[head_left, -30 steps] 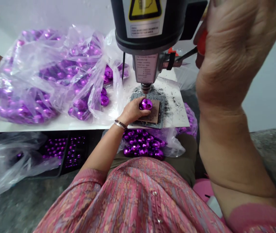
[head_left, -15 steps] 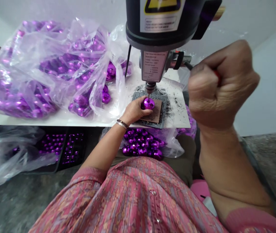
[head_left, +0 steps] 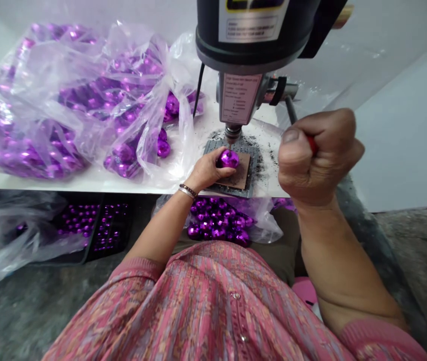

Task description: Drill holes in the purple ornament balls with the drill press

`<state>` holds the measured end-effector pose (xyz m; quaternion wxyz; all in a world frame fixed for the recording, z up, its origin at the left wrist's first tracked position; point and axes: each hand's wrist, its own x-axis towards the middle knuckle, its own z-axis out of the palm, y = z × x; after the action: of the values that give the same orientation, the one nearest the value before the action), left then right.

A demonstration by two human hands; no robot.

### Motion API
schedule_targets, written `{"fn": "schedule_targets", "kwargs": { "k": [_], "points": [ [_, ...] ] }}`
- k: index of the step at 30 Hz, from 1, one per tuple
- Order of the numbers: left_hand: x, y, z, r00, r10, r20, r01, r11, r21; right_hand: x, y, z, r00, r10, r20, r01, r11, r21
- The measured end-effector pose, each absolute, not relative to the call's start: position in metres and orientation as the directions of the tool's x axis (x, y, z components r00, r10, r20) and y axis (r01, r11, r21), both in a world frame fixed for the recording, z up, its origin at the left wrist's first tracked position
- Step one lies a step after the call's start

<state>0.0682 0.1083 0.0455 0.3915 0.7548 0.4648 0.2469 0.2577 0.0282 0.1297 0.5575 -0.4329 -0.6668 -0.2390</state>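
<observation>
With thumb and fingers, my left hand (head_left: pixel 208 170) grips a shiny purple ball (head_left: pixel 229 158) on a brown board (head_left: pixel 240 175) over the grey base plate of a bench drill. Directly above the ball is the drill chuck (head_left: pixel 232 132); its thin bit meets the top of the ball. My right hand (head_left: pixel 314 158) is closed around the red-ended feed lever (head_left: pixel 290 110) at the drill's right side. Most of the lever's grip is hidden by the fingers. The drill's dark motor housing (head_left: pixel 254 55) fills the top middle.
Clear plastic bags (head_left: pixel 85 75) of purple balls cover the table's left side. Another bag of purple balls (head_left: pixel 219 220) rests on my lap. Black trays (head_left: pixel 112 228) with purple pieces stand below the table at left. Dark shavings (head_left: pixel 264 160) lie around the base plate.
My right hand has pulled the feed lever down and inward to the left. My left hand still holds the ball in the same place under the bit.
</observation>
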Motion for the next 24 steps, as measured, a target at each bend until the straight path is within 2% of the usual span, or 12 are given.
{"fn": "schedule_targets", "kwargs": {
  "k": [7,18,21,24],
  "points": [
    [0.07,0.109,0.041,0.429,0.903,0.012,0.502,-0.249,0.828,0.259,0.031,0.113,0.132,0.368,0.92,0.84,0.452,-0.301],
    [0.073,0.105,0.042,0.384,0.923,0.028,0.542,-0.251,0.802,0.246,0.042,0.081,0.139,0.202,0.969,0.822,0.522,-0.227],
    [0.074,0.105,0.041,0.376,0.927,0.014,0.553,-0.236,0.799,0.243,0.039,0.092,0.159,0.196,0.968,0.801,0.548,-0.242],
    [0.074,0.106,0.04,0.372,0.928,0.003,0.554,-0.225,0.801,0.243,0.037,0.131,0.194,0.252,0.948,0.775,0.553,-0.306]
  ]
}}
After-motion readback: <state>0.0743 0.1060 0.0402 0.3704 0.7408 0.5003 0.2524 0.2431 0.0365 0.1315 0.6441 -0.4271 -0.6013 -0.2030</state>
